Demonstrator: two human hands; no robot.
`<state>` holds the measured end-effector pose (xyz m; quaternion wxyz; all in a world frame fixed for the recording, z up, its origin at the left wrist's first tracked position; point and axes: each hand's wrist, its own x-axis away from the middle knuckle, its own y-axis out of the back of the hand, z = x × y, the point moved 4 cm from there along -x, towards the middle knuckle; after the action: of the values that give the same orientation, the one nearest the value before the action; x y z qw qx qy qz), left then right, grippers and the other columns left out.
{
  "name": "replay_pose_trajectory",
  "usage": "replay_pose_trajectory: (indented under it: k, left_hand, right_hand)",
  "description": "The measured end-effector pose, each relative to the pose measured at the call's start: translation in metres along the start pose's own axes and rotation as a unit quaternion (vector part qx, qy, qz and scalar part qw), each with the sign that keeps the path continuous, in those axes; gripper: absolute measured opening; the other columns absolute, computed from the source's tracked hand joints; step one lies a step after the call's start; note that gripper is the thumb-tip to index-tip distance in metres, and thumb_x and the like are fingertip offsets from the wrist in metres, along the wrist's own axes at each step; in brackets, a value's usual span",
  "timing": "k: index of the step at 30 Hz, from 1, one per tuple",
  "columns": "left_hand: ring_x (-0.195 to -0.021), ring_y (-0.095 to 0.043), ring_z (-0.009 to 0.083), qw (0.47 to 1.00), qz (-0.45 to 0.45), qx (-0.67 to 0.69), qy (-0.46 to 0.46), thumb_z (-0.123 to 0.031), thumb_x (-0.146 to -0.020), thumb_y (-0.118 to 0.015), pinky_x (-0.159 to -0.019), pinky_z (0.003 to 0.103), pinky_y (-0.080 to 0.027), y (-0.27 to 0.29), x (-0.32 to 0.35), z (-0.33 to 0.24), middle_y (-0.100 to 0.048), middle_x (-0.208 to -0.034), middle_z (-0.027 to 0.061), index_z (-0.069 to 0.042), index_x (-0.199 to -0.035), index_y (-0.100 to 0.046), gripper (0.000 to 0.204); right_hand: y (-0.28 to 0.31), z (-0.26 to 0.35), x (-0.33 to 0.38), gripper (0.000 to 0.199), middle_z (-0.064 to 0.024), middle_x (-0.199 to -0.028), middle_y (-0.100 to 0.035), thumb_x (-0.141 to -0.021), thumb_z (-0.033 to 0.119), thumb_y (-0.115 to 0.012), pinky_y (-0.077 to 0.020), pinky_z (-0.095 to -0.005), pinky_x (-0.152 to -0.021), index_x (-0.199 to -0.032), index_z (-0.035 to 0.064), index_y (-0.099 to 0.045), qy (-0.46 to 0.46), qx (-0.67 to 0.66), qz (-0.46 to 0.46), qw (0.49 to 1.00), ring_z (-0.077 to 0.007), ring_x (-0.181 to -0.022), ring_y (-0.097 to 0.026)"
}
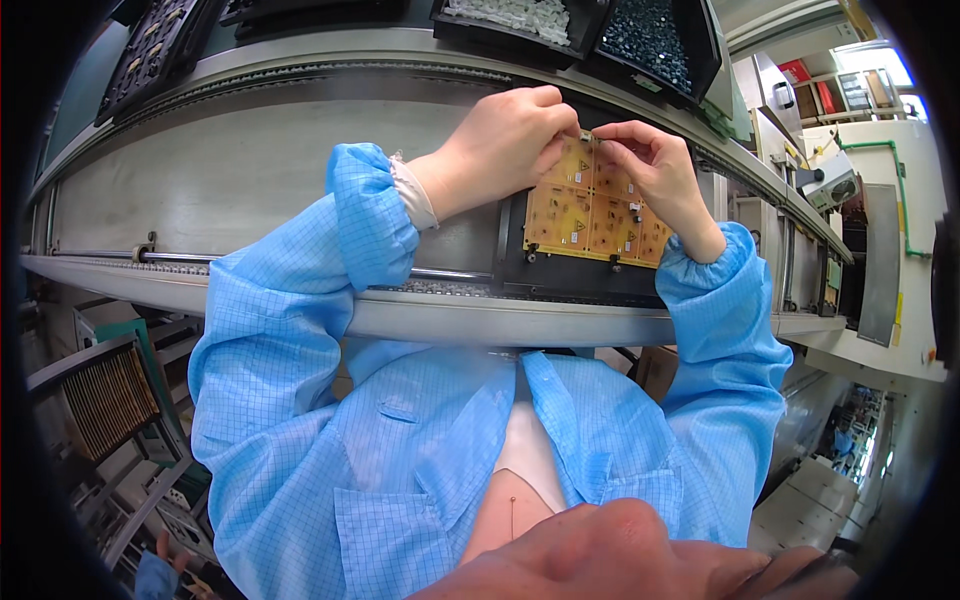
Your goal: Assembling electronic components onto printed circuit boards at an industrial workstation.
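Note:
A yellow circuit board panel (560, 222), divided into several sections, lies on a black carrier (513, 262) on the conveyor. Small white and dark parts are set on it. My left hand (508, 143) is over the panel's far left edge with its fingers curled together; what they pinch, if anything, is hidden. Close beside it, my right hand (660, 172) reaches over the panel's far right part. Its thumb and index finger come together at the far edge, around something too small to make out.
Beyond the conveyor rail stand a black bin of white parts (515, 17) and a black bin of dark parts (645, 48). A black tray of parts (150, 50) is at the far left. The metal near rail (500, 322) runs between me and the panel.

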<state>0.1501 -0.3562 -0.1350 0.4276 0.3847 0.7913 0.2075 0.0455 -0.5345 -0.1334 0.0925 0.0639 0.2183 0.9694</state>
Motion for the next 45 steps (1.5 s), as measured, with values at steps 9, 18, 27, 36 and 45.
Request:
replay_pose_trajectory:
  k: [9, 18, 27, 36, 45]
  left_hand:
    - [-0.087, -0.068, 0.0288, 1.0, -0.02, -0.015, 0.002, -0.012, -0.085, -0.064, -0.076, 0.039, -0.057, 0.011, -0.003, 0.005, -0.066, -0.093, 0.0088, -0.006, -0.093, -0.071, 0.012]
    - [-0.086, -0.068, 0.0287, 0.999, -0.039, -0.02, 0.002, -0.012, -0.085, -0.063, -0.077, 0.04, -0.057, 0.016, -0.005, 0.01, -0.066, -0.093, 0.0093, -0.006, -0.093, -0.071, 0.013]
    - [-0.084, -0.068, 0.0283, 0.999, -0.042, -0.02, 0.015, -0.012, -0.087, -0.063, -0.076, 0.04, -0.056, 0.022, -0.006, 0.014, -0.066, -0.092, 0.0088, -0.006, -0.095, -0.072, 0.014]
    - [-0.08, -0.07, 0.026, 0.997, -0.042, 0.037, 0.048, -0.014, -0.086, -0.069, -0.075, 0.036, -0.056, 0.026, -0.009, 0.014, -0.069, -0.089, 0.009, -0.006, -0.095, -0.073, 0.012]
    - [-0.076, -0.063, 0.0066, 0.929, 0.04, 0.279, 0.238, -0.013, -0.094, -0.071, -0.069, 0.022, -0.054, 0.024, -0.006, 0.013, -0.07, -0.086, 0.0008, -0.002, -0.1, -0.073, 0.012]
  right_hand:
    - [-0.006, 0.015, 0.002, 0.015, -0.009, -0.092, -0.07, -0.09, 0.003, -0.067, -0.0543, -0.0277, -0.073, -0.103, 0.0009, -0.074, 0.088, 0.284, -0.048, 0.954, -0.0184, -0.078, -0.069]
    - [-0.008, 0.014, 0.001, 0.014, -0.0156, -0.096, -0.07, -0.088, 0.004, -0.067, -0.0562, -0.0367, -0.078, -0.098, 0.0005, -0.074, 0.072, 0.295, -0.063, 0.951, -0.0317, -0.086, -0.07]
    - [-0.008, 0.012, 0.0, 0.012, -0.0156, -0.093, -0.07, -0.087, 0.005, -0.068, -0.056, -0.0378, -0.078, -0.097, 0.0009, -0.075, 0.073, 0.298, -0.076, 0.949, -0.0326, -0.085, -0.07]
    - [-0.011, 0.008, 0.005, 0.012, -0.0138, -0.09, -0.071, -0.087, 0.01, -0.073, -0.0567, -0.0341, -0.07, -0.095, 0.001, -0.074, 0.125, 0.359, -0.12, 0.917, -0.0281, -0.077, -0.071]
    - [0.05, 0.027, -0.044, 0.011, -0.0141, -0.091, -0.07, -0.088, 0.01, -0.072, -0.0557, -0.0368, -0.073, -0.096, 0.0024, -0.073, 0.261, 0.398, -0.227, 0.85, -0.0289, -0.081, -0.069]
